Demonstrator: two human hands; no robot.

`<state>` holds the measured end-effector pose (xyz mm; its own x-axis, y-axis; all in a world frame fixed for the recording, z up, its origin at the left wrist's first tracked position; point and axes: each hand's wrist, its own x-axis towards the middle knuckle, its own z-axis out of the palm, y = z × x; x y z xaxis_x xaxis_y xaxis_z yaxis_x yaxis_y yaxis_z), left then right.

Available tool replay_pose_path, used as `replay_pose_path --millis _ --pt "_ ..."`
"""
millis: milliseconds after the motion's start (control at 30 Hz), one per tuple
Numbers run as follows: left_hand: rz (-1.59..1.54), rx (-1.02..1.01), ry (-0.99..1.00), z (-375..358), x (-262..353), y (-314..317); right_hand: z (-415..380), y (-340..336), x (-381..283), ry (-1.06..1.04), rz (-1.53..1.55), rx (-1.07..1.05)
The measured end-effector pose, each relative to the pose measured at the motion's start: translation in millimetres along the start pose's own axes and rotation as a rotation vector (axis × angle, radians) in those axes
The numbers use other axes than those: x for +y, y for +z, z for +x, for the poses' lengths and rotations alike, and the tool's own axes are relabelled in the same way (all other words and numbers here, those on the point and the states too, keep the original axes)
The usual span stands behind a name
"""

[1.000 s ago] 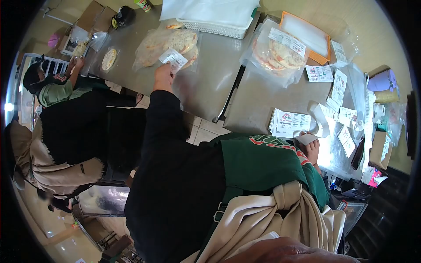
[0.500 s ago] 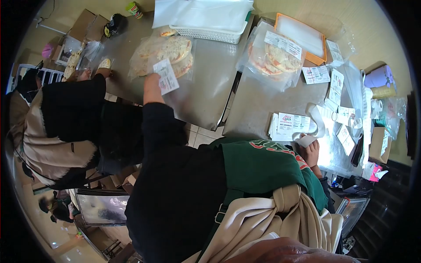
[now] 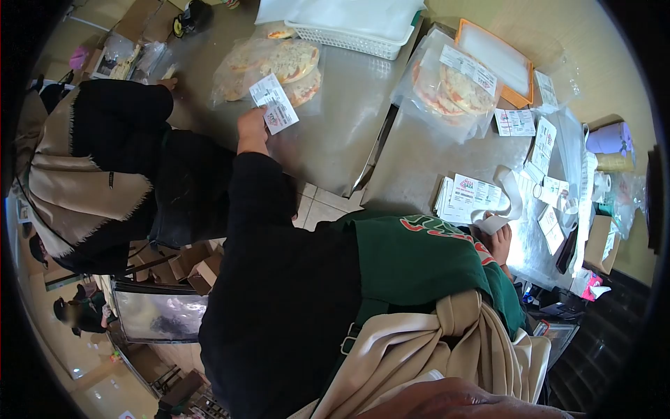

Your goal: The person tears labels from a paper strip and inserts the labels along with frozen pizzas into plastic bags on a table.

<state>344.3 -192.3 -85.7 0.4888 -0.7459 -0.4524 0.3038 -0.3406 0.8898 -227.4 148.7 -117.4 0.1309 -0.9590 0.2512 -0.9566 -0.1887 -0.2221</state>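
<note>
My left hand (image 3: 251,127) is stretched out over the steel table (image 3: 335,133) and pinches a printed white label (image 3: 274,103), held just in front of a clear bag of pizzas (image 3: 279,64). My right hand (image 3: 497,241) stays close to my body at the table's near edge, its fingers closed on a curled white paper strip (image 3: 504,202). That strip lies beside a stack of printed labels (image 3: 466,197). A second bag of pizzas (image 3: 453,87) with a label on it lies further right.
A co-worker in black and beige (image 3: 105,160) leans over the table at the left, a hand (image 3: 167,84) by small bagged items. A white basket (image 3: 349,38), an orange tray (image 3: 495,59) and loose labels (image 3: 541,140) lie at the back and right. A gap (image 3: 370,164) separates two tabletops.
My left hand has lifted the label off the pizza bag and pulled it slightly back toward me. The co-worker has leaned further over the table. My right hand has barely moved.
</note>
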Motion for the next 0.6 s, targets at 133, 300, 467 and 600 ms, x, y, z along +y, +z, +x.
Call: replay_pose_path --millis 133,300,467,600 --pt "-0.04 -0.158 0.108 -61 -20 6 1 -2 -1 0.008 0.002 -0.018" --pt "-0.179 -0.371 -0.062 -133 -75 -7 7 -7 -7 0.016 0.032 -0.028" --pt "-0.117 -0.429 -0.148 -183 -74 -30 4 -2 -3 0.014 0.01 -0.037" --pt "0.036 -0.26 -0.101 -175 -65 -57 -1 4 5 0.01 0.002 -0.036"
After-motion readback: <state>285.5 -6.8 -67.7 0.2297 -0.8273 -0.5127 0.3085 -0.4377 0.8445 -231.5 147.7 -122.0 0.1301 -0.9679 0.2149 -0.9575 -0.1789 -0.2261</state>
